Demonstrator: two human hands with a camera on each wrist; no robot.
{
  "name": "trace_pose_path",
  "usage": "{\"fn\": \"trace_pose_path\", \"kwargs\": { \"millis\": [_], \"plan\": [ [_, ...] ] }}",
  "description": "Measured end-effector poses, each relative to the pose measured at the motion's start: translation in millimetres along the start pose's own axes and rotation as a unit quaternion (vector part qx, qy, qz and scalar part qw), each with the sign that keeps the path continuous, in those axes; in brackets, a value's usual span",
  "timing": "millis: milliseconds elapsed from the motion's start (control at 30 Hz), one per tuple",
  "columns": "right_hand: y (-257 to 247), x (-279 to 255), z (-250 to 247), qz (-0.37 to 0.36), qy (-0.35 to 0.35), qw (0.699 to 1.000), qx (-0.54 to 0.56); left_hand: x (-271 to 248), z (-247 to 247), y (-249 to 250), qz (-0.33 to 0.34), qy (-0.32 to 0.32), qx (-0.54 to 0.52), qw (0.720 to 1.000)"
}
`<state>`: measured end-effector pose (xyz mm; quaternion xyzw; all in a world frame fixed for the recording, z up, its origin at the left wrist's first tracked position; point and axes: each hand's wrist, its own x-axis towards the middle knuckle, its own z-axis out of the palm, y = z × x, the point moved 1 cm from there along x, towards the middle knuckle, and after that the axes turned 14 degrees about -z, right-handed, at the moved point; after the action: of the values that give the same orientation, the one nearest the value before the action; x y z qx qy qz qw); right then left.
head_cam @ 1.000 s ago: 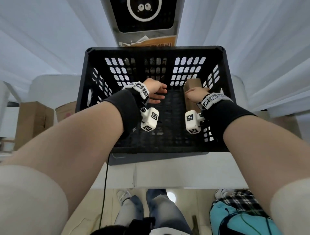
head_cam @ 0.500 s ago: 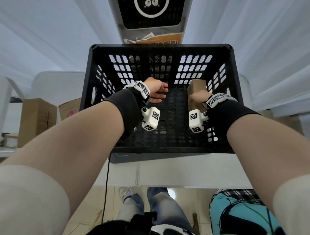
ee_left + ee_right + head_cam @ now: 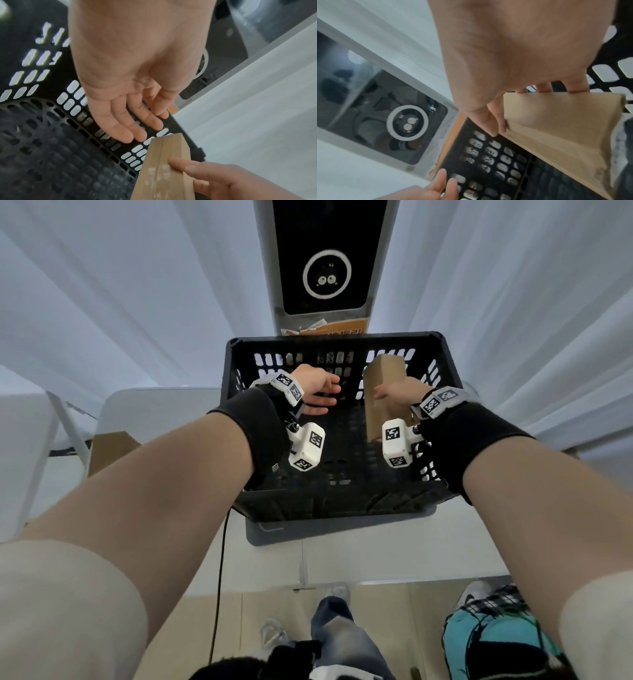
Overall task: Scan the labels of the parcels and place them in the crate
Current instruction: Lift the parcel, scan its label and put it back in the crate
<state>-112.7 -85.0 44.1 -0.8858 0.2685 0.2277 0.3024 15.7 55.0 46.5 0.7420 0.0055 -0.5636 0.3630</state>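
A black slotted crate (image 3: 337, 501) stands on a white table. Inside it on the right, a long brown cardboard parcel (image 3: 383, 385) stands tilted, its top near the back rim. My right hand (image 3: 380, 397) grips it, thumb on one face and fingers (image 3: 542, 86) behind. In the right wrist view the parcel (image 3: 556, 121) fills the lower right. My left hand (image 3: 329, 398) hovers over the crate's middle, holding nothing. Its fingers (image 3: 123, 128) are relaxed and end a little short of the parcel (image 3: 163, 169).
A grey scanner post (image 3: 327, 278) with a dark screen and white ring rises just behind the crate. White curtains hang on both sides. Cardboard boxes (image 3: 113, 446) sit at the lower left, and a cable (image 3: 222, 542) hangs off the table's front edge (image 3: 376, 563).
My right hand has lifted the parcel, which now stands taller against the crate's right side. The left hand stays beside it with relaxed fingers. The head view has pulled back and up.
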Motion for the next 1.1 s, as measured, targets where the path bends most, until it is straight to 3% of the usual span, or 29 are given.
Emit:
{"fn": "trace_pose_path", "kwargs": {
  "millis": [167,367,533,633,867,1100],
  "plan": [
    [-44.6,-46.7,-24.2,0.006,0.123,0.985,0.122,-68.1,-26.0,6.9,0.043,-0.005,-0.007,0.999],
    [-89.2,-101.3,-56.7,-0.028,0.206,0.944,0.256,-146.4,-48.3,20.3,0.12,0.03,-0.027,0.992],
    [-130.2,-157.8,-83.5,-0.073,0.25,0.878,0.402,-209.1,-60.9,35.7,0.188,0.071,-0.035,0.979],
    [-156.0,-193.1,-96.7,-0.124,0.276,0.858,0.415,-245.5,-67.3,44.7,0.235,0.076,-0.044,0.968],
    [-186.0,-251.2,-125.2,-0.265,0.266,0.805,0.459,-323.0,-76.5,68.5,0.307,0.077,-0.047,0.947],
    [-193.1,-272.9,-141.0,-0.364,0.252,0.748,0.495,-347.7,-85.6,79.4,0.344,0.035,-0.048,0.937]
  ]
}}
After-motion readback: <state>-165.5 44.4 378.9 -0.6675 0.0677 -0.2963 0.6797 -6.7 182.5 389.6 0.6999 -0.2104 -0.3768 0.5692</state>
